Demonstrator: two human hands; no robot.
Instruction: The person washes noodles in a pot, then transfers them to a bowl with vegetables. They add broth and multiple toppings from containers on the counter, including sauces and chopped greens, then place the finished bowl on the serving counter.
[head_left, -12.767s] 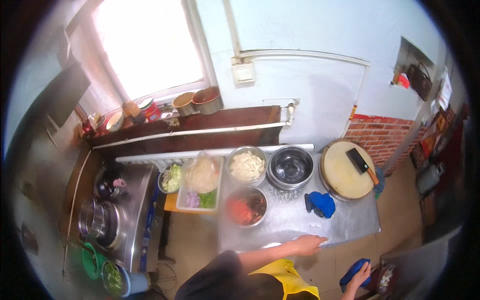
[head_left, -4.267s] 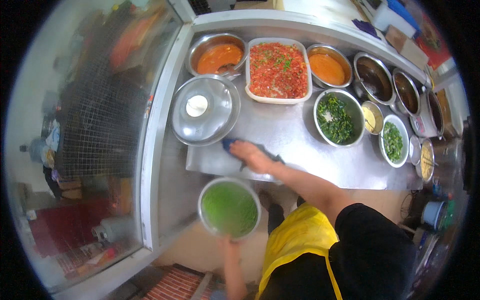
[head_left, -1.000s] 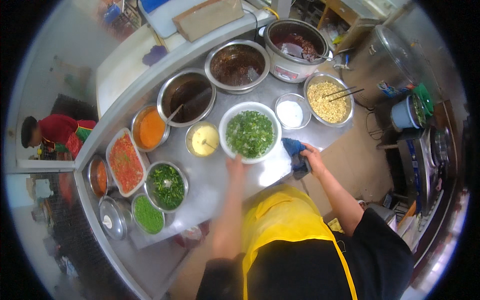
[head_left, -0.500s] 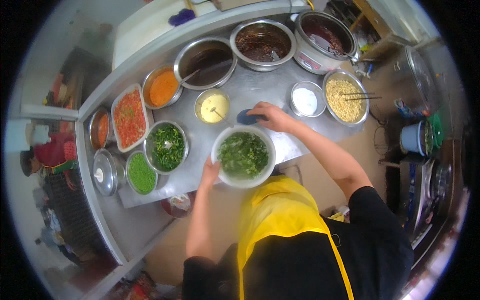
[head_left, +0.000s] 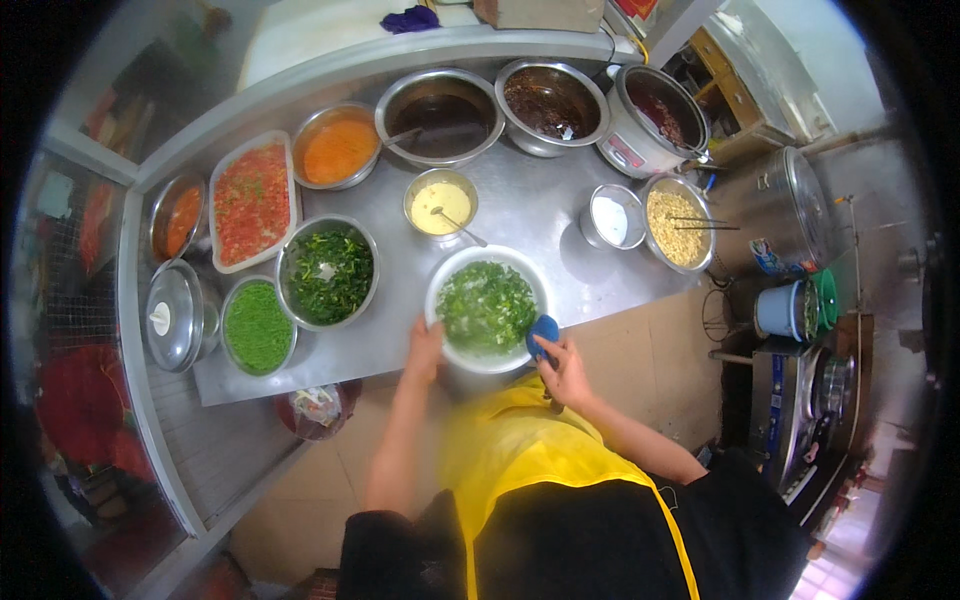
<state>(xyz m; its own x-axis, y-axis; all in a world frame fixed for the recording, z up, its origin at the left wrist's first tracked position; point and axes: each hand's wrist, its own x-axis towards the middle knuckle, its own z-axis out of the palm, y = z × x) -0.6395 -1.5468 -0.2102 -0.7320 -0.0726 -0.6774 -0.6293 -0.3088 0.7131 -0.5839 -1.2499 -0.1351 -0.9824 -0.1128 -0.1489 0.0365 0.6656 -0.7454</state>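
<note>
A white bowl [head_left: 436, 278] of steamy liquid with chopped green leaves is at the near edge of the steel table. On its left rim closes my left hand [head_left: 423, 352], fingers on the outside and thumb near the lip. At the right rim, my right hand [head_left: 565, 376] holds a folded blue pad [head_left: 542, 335], perhaps a cloth, against the bowl. Just behind the bowl sits a steel bowl of yellow sauce [head_left: 440, 200] with a spoon [head_left: 461, 226] leaning over its edge.
Left stand bowls of chopped greens [head_left: 327, 272] and green bits [head_left: 258, 328], a red chopped mix [head_left: 252, 204] and a lidded pot [head_left: 182, 316]. Behind are orange sauce [head_left: 341, 152], dark liquids [head_left: 436, 122] and a cooker [head_left: 625, 125]. Right: white powder [head_left: 610, 220], peanuts [head_left: 674, 228].
My right hand has moved from the table behind the bowl round to its right rim, bringing the blue pad along. My left hand stays on the bowl's left side. The view has shifted.
</note>
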